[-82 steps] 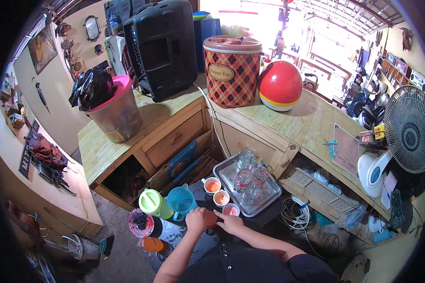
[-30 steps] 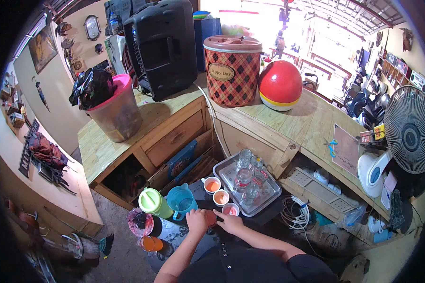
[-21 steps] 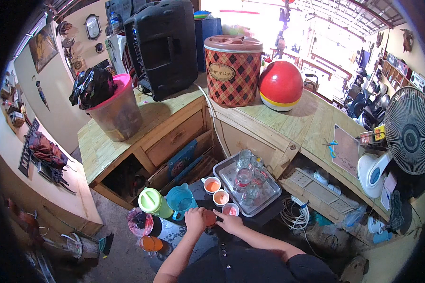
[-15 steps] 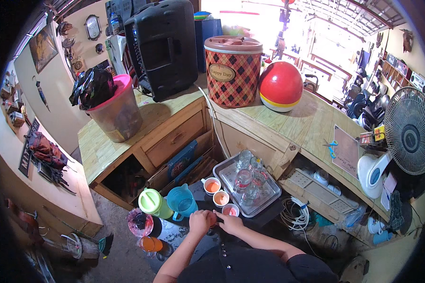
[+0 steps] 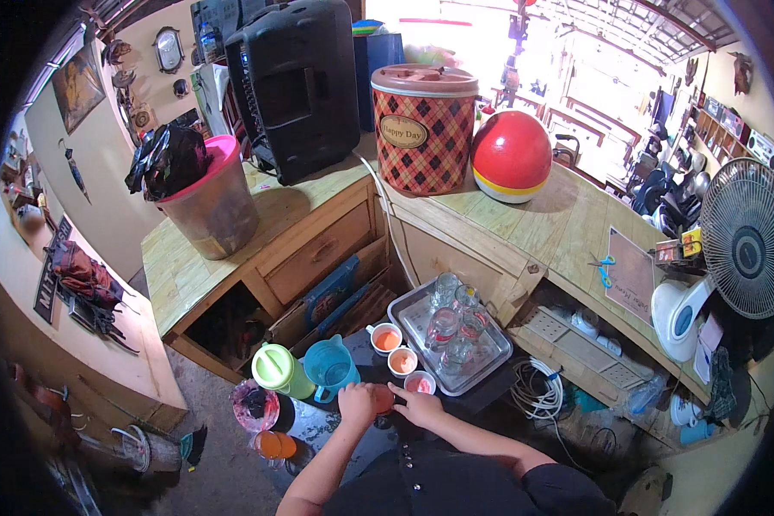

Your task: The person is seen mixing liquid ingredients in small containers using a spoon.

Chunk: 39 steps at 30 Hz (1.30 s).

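Between my hands, near the front edge of the dark table, stands a glass (image 5: pixel 383 399) with red contents. My right hand (image 5: pixel 418 408) holds it from the right, fingers at its rim. My left hand (image 5: pixel 357 404) is closed at the glass's left side; what its fingers grip is hidden. Just beyond are three white cups: one with orange contents (image 5: pixel 387 339), one with pale orange (image 5: pixel 402 362) and one with pink (image 5: pixel 420 383). A blue pitcher (image 5: pixel 330 365) and a lidded green pitcher (image 5: pixel 277 370) stand beyond my left hand.
A metal tray (image 5: pixel 497 351) of upright clear glasses lies at the far right of the table. Orange drinks (image 5: pixel 275 445) and a container with dark red contents (image 5: pixel 255 407) stand left. Wooden counters (image 5: pixel 318 230) enclose the far side; a coiled white cable (image 5: pixel 537 389) hangs right.
My left hand has shifted slightly left, uncovering more of the red glass. My right hand stays at the glass almost unmoved.
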Each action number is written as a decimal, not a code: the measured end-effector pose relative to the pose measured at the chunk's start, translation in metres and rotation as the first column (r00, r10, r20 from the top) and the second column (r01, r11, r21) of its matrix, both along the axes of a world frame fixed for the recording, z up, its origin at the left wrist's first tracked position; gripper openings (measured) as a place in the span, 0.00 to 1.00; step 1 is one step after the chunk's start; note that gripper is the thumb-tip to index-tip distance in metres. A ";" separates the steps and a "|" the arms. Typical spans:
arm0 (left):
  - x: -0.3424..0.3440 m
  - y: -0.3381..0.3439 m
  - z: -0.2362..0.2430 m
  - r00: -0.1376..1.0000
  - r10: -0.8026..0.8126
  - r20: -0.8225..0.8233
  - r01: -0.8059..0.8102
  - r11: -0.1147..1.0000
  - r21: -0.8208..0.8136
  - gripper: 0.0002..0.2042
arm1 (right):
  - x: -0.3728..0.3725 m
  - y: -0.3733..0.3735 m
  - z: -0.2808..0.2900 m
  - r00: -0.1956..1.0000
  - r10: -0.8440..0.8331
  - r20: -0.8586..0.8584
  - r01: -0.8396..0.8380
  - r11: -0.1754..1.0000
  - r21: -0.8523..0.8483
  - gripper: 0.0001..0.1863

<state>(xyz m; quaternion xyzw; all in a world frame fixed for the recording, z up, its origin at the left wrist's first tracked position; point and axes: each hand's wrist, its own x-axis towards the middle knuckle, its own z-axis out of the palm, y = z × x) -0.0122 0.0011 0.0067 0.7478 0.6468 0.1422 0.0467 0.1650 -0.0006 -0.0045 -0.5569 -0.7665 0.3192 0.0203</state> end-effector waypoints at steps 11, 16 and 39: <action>0.006 -0.001 0.006 0.996 0.009 -0.083 -0.019 0.993 -0.114 0.08 | 0.000 0.002 0.005 1.000 0.001 0.031 0.000 0.999 -0.045 0.33; 0.006 0.002 0.000 0.992 -0.019 0.128 0.028 0.997 -0.074 0.08 | 0.000 0.001 0.002 1.000 0.003 0.022 -0.002 0.999 -0.038 0.33; 0.001 0.003 -0.001 0.985 0.006 0.174 -0.002 1.000 -0.026 0.08 | 0.001 0.000 -0.001 1.000 0.000 0.017 0.001 1.000 -0.011 0.32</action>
